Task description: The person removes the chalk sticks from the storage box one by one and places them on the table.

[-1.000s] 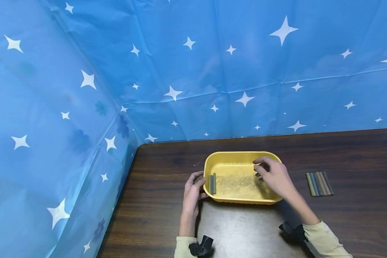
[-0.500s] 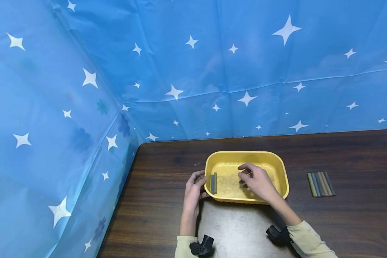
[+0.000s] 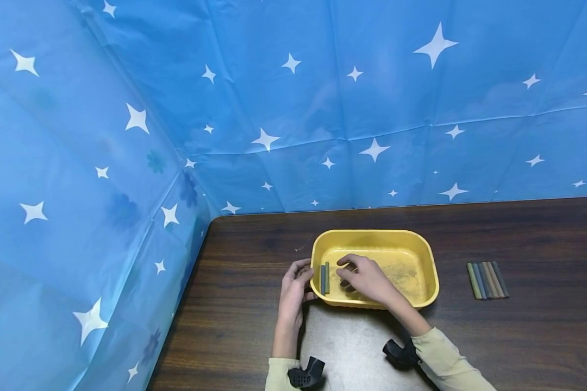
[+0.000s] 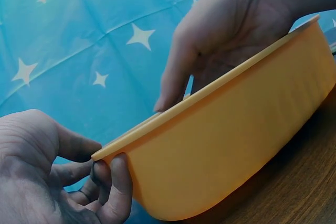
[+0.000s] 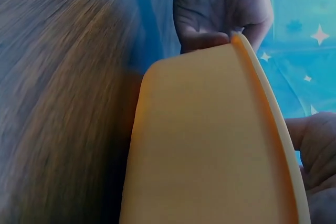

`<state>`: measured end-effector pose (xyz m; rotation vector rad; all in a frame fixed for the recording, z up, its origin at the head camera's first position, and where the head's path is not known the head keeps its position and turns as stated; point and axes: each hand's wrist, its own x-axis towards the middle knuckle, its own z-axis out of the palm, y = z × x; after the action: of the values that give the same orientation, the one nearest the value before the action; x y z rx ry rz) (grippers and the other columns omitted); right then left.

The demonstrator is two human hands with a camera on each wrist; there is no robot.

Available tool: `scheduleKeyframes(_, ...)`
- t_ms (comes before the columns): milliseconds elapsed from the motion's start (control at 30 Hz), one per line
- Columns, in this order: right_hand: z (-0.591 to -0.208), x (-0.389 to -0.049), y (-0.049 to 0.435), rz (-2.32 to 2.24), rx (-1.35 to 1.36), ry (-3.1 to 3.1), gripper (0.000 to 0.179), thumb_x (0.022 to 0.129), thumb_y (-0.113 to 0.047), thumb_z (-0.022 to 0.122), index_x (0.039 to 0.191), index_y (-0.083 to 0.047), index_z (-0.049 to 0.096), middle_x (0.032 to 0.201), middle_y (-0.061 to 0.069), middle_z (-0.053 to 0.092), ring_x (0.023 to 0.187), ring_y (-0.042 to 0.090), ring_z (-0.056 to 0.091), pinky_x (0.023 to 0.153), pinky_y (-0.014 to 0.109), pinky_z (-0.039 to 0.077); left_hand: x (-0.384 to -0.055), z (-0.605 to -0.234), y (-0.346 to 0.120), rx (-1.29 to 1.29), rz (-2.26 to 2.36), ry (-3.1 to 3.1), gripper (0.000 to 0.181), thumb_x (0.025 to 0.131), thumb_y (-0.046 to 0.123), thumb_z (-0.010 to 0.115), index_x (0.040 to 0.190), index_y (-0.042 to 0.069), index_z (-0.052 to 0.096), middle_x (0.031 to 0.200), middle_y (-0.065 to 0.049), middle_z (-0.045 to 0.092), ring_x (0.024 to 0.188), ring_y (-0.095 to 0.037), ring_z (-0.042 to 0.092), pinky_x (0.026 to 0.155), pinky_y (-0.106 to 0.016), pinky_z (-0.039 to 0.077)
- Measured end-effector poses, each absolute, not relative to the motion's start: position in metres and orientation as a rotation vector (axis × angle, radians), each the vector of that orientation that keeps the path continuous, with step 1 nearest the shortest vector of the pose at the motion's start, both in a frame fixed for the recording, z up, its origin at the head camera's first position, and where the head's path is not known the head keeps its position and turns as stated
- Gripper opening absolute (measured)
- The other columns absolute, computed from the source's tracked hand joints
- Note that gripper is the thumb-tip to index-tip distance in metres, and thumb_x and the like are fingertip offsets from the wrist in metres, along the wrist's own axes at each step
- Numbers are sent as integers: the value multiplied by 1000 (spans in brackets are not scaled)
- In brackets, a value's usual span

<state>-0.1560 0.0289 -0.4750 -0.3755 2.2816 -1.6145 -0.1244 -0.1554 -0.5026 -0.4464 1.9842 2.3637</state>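
Observation:
A yellow plastic tub (image 3: pixel 411 271) sits on the table, its floor smudged with dark dust. Two slim, chalk-like sticks, a grey-blue one (image 3: pixel 323 279) and an olive one (image 3: pixel 327 278), stand side by side against its left end. My left hand (image 3: pixel 292 285) grips the rim at that end; in the left wrist view its thumb and fingers (image 4: pixel 121 187) pinch the rim from both sides. Over the tub, my right hand (image 3: pixel 364 278) reaches inside, thumb and forefinger parted just right of the olive stick. Nothing shows between them. The tub wall hides its fingertips in both wrist views.
On the dark wooden table (image 3: pixel 225 326), right of the tub, several similar sticks (image 3: pixel 488 280) in green, blue and brown tones lie in a neat row. A blue star-patterned cloth (image 3: pixel 293 108) hangs behind the table and along its left side.
My right hand has swept left across the tub, from its right end to close beside the two sticks. The left hand keeps its hold on the rim, and the sticks have not moved.

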Motion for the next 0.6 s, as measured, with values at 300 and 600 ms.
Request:
scheduleKeyframes(300, -479, -160, 17, -1475, -440, 2315, 36, 100, -12, 63, 125, 13, 60, 99, 21, 74, 75, 28, 73, 71, 38, 59, -125, -504, -156, -444, 2357, 1981, 35, 100, 10, 58, 132, -5, 57, 118, -17, 64, 83, -17, 64, 54, -23, 53)
scheduleKeyframes(600, -482, -166, 7, -1441, -459, 2263, 40, 100, -10, 63, 131, 14, 56, 104, 22, 72, 82, 29, 71, 70, 39, 60, -125, -503, -156, -451, 2356, 1997, 35, 99, 10, 58, 131, -5, 58, 116, -17, 64, 82, -17, 64, 54, -22, 53)
